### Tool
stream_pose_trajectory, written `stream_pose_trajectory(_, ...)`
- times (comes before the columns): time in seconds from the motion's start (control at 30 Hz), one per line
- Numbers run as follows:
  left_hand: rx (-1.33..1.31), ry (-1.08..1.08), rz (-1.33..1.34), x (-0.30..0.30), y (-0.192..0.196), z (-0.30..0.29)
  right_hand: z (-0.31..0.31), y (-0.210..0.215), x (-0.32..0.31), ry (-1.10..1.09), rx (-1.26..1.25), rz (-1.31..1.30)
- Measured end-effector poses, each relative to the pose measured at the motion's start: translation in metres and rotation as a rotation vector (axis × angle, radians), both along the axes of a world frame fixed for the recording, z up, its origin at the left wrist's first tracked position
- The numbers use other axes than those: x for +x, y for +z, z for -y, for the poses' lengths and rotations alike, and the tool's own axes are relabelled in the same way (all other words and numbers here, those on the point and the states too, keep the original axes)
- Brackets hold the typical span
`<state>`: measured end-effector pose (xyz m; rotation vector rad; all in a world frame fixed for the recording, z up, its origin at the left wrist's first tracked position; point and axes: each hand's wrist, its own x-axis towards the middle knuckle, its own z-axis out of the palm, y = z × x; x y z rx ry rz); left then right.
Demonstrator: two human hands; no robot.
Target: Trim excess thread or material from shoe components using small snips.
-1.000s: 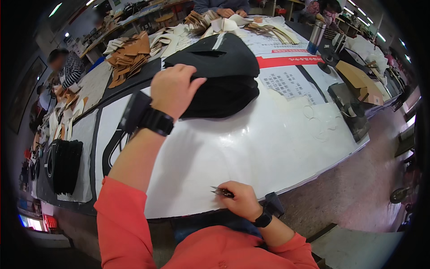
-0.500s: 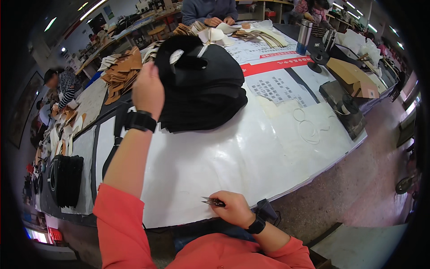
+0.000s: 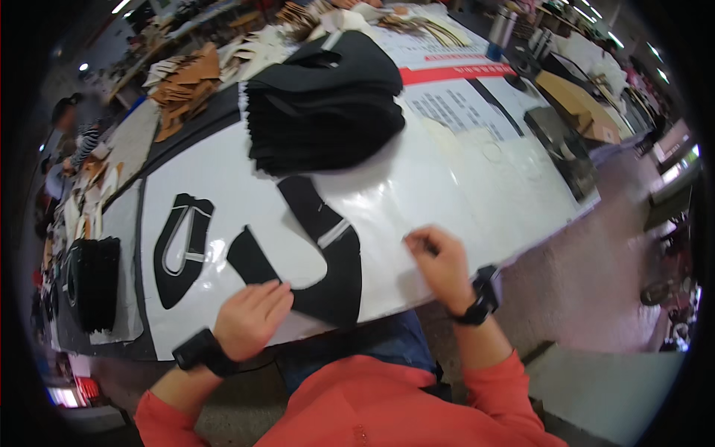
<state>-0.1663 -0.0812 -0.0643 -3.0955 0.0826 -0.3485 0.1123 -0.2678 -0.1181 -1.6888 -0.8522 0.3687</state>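
A U-shaped black shoe upper piece (image 3: 339, 279) with a pale strip across one arm lies on the white table sheet in front of me. My left hand (image 3: 253, 316) rests at its left edge, fingers stretched out together and fingertips touching it; its thumb is hidden. To the right of the piece, above the sheet, my right hand (image 3: 441, 268) is closed round small dark thread snips (image 3: 430, 246), mostly covered by the fingers. A smaller looped black piece (image 3: 182, 246) with pale edging lies farther left. Beyond them rises a thick stack of black upper pieces (image 3: 324, 112).
Brown cut pieces (image 3: 186, 86) are heaped at the far left. A second black stack (image 3: 94, 283) stands at the left edge. A steel flask (image 3: 501, 33), an open cardboard box (image 3: 573, 104) and a dark metal block (image 3: 555, 141) line the right side. Other people work farther off.
My left hand has come back from the stack toward me, and the U-shaped piece now lies on the sheet. My right hand has moved up and right with the snips. The view has shifted.
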Motion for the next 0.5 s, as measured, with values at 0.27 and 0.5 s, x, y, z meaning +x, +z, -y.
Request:
stream_pose_trajectory(0.27, -0.122, 0.222, -0.055, -0.039, -0.04, 0.05, 0.044, 0.017, 0.158, -0.545, -0.223, 0.278)
stream_pose_trajectory(0.5, -0.321, 0.305, -0.027, -0.028, -0.049, 0.058, 0.057, -0.011, 0.198, -0.582, -0.583, 0.599)
